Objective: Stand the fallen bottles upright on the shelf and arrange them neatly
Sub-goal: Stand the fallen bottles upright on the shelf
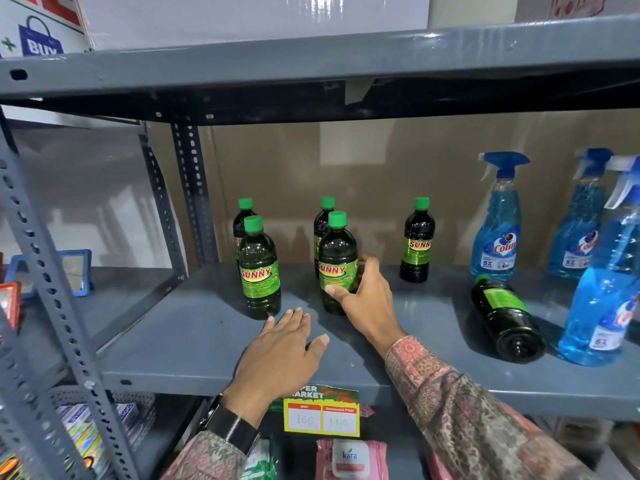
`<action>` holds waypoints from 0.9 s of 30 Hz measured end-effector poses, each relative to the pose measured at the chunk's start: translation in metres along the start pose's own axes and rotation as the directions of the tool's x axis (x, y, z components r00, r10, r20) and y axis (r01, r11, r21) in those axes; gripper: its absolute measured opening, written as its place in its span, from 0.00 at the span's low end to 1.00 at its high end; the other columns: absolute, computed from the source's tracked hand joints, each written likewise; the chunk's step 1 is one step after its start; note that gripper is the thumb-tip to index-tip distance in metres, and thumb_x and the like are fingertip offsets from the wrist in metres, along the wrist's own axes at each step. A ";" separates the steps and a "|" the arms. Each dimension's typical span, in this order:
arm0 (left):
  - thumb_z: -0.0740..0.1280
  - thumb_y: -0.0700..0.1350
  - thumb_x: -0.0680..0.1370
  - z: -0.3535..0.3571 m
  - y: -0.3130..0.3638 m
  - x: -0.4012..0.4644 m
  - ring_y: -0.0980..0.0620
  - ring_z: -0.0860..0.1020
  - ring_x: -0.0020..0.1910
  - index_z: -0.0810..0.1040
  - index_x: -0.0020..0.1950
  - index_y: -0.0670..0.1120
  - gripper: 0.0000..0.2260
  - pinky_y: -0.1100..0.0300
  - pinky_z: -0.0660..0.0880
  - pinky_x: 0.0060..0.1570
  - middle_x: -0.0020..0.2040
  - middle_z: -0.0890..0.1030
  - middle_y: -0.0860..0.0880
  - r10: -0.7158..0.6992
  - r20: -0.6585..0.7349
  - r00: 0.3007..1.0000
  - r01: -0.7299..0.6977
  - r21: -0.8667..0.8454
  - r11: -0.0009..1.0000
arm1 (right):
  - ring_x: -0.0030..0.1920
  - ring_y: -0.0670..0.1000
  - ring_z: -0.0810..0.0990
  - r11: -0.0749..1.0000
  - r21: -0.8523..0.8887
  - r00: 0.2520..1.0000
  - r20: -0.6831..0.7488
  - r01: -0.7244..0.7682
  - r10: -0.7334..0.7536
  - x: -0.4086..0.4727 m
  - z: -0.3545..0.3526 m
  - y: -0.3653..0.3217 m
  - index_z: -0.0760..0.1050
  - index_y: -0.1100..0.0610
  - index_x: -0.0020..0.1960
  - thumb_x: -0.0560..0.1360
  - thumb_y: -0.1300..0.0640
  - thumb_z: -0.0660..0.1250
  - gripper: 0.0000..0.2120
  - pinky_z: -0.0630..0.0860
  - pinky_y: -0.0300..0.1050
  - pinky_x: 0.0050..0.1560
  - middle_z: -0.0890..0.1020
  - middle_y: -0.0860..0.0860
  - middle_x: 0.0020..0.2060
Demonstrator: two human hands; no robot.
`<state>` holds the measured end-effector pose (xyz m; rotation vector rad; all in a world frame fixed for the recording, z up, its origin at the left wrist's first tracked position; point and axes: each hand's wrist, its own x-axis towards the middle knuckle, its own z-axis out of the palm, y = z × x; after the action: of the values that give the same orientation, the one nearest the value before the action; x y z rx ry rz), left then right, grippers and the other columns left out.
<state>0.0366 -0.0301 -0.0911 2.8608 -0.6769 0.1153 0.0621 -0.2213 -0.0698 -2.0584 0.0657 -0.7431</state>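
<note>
Several dark bottles with green caps and green "Sunny" labels stand on the grey shelf (pixel 194 341). My right hand (pixel 367 299) is wrapped around the lower part of the upright front middle bottle (pixel 337 258). Another upright bottle (pixel 259 271) stands to its left, with two more behind them (pixel 242 216) (pixel 323 216). A lone upright bottle (pixel 418 240) stands further right. One bottle (pixel 505 317) lies on its side at the right, base toward me. My left hand (pixel 280 355) rests flat on the shelf in front, fingers apart, holding nothing.
Three blue Colin spray bottles (pixel 498 223) (pixel 578 230) (pixel 602 292) stand at the right, close to the fallen bottle. A perforated grey upright (pixel 52 289) rises at the left. A price tag (pixel 322 415) hangs on the shelf's front edge; wipe packs lie below.
</note>
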 end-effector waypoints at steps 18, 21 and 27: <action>0.45 0.64 0.85 -0.004 0.003 -0.001 0.53 0.47 0.85 0.50 0.86 0.47 0.34 0.54 0.41 0.81 0.87 0.49 0.50 -0.001 0.020 1.000 0.001 -0.004 1.000 | 0.67 0.58 0.79 0.992 -0.124 0.998 0.056 0.002 0.005 -0.007 -0.019 -0.019 0.67 0.54 0.74 0.76 0.32 0.68 0.37 0.75 0.52 0.61 0.80 0.55 0.65; 0.45 0.65 0.85 -0.002 0.001 0.000 0.54 0.47 0.85 0.50 0.86 0.47 0.34 0.53 0.41 0.81 0.87 0.49 0.51 -0.006 0.024 1.000 0.006 -0.009 1.000 | 0.66 0.64 0.80 0.917 -0.398 1.000 -0.011 0.018 -0.024 0.003 -0.056 -0.024 0.66 0.56 0.78 0.80 0.36 0.66 0.34 0.77 0.59 0.61 0.81 0.60 0.65; 0.44 0.66 0.84 0.002 -0.001 0.005 0.54 0.47 0.85 0.49 0.86 0.48 0.35 0.53 0.41 0.81 0.87 0.49 0.52 -0.010 0.020 1.000 0.011 -0.003 1.000 | 0.72 0.64 0.72 0.390 -0.898 0.944 -0.072 -0.201 0.321 0.025 -0.137 -0.022 0.72 0.56 0.72 0.75 0.39 0.71 0.32 0.73 0.67 0.70 0.76 0.59 0.69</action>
<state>0.0416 -0.0313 -0.0923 2.8656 -0.6651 0.0845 0.0052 -0.3200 0.0140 -3.0097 0.9091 -0.3733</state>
